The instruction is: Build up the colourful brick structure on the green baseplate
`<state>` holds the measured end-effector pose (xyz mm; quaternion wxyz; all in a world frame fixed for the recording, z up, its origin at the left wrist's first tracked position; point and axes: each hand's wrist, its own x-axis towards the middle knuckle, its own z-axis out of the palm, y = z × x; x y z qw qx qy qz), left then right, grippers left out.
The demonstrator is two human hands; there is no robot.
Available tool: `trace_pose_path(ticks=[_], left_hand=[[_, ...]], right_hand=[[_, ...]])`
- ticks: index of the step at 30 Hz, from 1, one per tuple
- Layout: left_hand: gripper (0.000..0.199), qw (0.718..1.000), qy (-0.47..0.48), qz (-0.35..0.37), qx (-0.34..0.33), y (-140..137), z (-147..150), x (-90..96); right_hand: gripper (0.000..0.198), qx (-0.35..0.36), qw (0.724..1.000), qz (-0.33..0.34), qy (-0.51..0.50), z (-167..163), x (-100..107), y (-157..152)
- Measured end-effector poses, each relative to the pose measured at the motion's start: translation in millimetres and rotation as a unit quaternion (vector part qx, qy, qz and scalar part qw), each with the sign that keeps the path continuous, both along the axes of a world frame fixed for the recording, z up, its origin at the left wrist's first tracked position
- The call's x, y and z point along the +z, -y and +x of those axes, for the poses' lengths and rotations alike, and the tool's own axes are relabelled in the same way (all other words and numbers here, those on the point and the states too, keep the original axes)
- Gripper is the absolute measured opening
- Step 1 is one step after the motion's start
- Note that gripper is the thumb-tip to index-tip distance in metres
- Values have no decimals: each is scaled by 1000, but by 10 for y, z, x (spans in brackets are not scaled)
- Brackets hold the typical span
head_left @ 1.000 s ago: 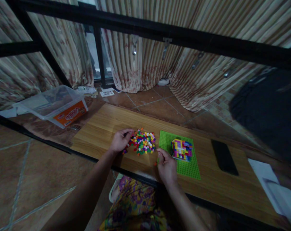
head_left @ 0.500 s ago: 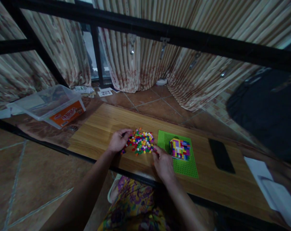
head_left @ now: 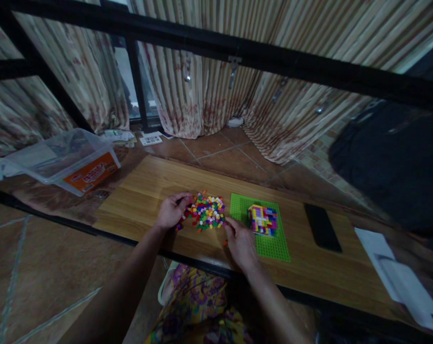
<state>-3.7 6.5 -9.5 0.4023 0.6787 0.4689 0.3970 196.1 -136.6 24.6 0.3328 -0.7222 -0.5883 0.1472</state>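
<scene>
A loose heap of small multicoloured toy bricks [head_left: 205,211] lies on a wooden board [head_left: 137,186]. My left hand [head_left: 171,210] rests at the heap's left edge, its fingers curled together; whatever they hold is hidden. At the right edge is my right hand [head_left: 242,242], thumb and forefinger brought close together at the bricks, with anything between them too small to name. A single orange brick [head_left: 225,242] lies beside the right hand, apart from the heap. Just beyond that hand, a block-shaped build of coloured bricks [head_left: 262,220] stands on a green studded baseplate [head_left: 273,249].
A black phone-like slab [head_left: 322,227] lies right of the baseplate. White papers or packets [head_left: 391,267] are at the far right. A clear plastic tub [head_left: 66,162] with an orange label stands left. A dark bar [head_left: 216,40] crosses before striped curtains [head_left: 187,95].
The view has shifted slightly, moving the scene left. The orange brick now shows beside my right hand, near its thumb. Both hands stay at the heap's edges.
</scene>
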Motion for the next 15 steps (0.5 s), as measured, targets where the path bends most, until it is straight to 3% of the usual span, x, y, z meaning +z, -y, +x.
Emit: trace_pose_path(ticks=[5, 15], left_hand=[[35, 1000, 3, -5, 2, 2, 1, 11], [37, 1000, 15, -9, 0, -8, -2, -20]], right_hand=[[23, -49, 997, -16, -61, 24, 21, 66], [30, -135, 981, 52, -127, 492, 74, 346]])
